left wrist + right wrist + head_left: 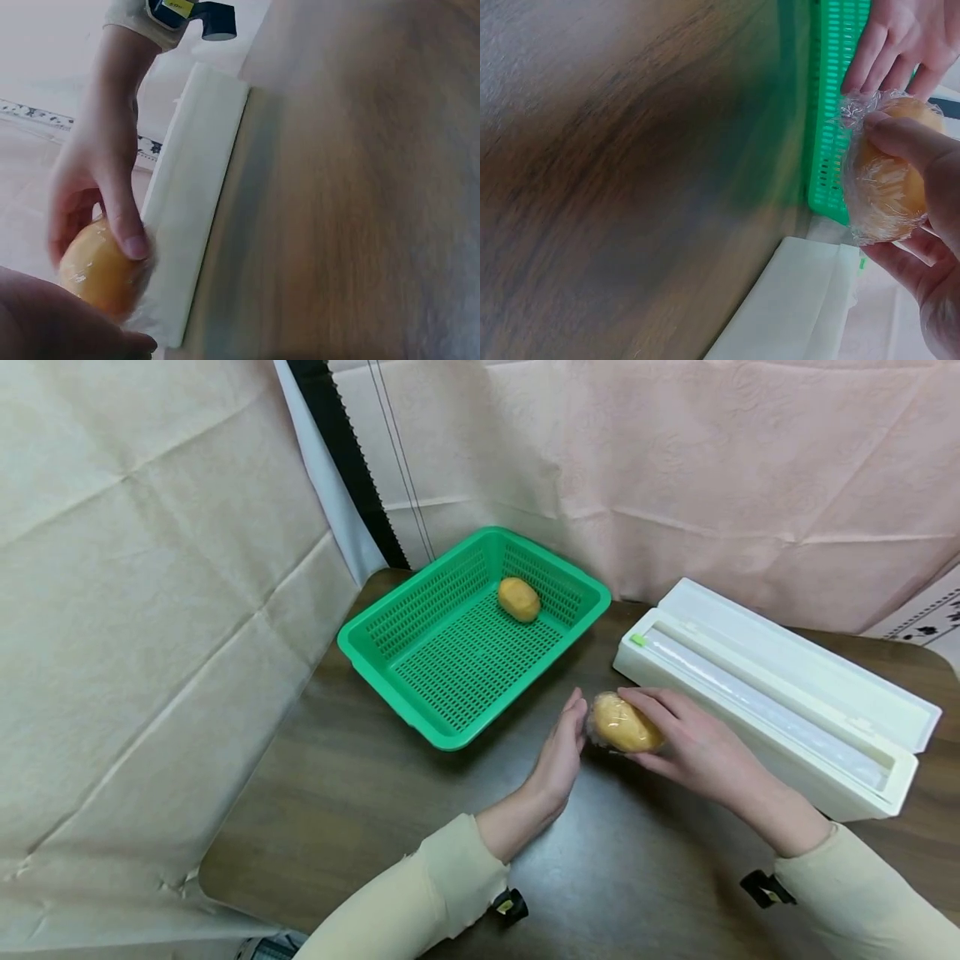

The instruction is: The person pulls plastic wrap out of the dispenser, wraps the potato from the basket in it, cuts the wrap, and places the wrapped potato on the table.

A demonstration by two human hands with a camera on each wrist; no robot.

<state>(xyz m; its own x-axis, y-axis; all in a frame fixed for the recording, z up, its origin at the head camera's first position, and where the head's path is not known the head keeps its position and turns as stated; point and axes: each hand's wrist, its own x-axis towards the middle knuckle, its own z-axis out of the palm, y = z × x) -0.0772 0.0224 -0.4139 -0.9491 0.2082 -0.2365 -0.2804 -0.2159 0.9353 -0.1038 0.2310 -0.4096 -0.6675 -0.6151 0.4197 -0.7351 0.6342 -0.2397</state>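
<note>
My right hand (pixel 693 739) grips a potato (pixel 624 724) wrapped in clear cling film, thumb on one side and fingers on the other. In the right wrist view the film (pixel 853 112) bunches and sticks out at the end nearest the left hand. My left hand (pixel 558 756) stands upright beside that end, its fingers straight and the palm turned to the potato. From the right wrist the left fingertips (pixel 866 71) show right at the bunched film. A bare potato (pixel 519 599) lies in the green basket (pixel 480 739), behind the hands.
A white cling film box (pixel 757 752) stands at the right with its lid (pixel 795 652) raised and a roll of film (pixel 757 706) inside. Pale cloth (pixel 675 468) hangs behind the brown table (pixel 360 827) and along its left.
</note>
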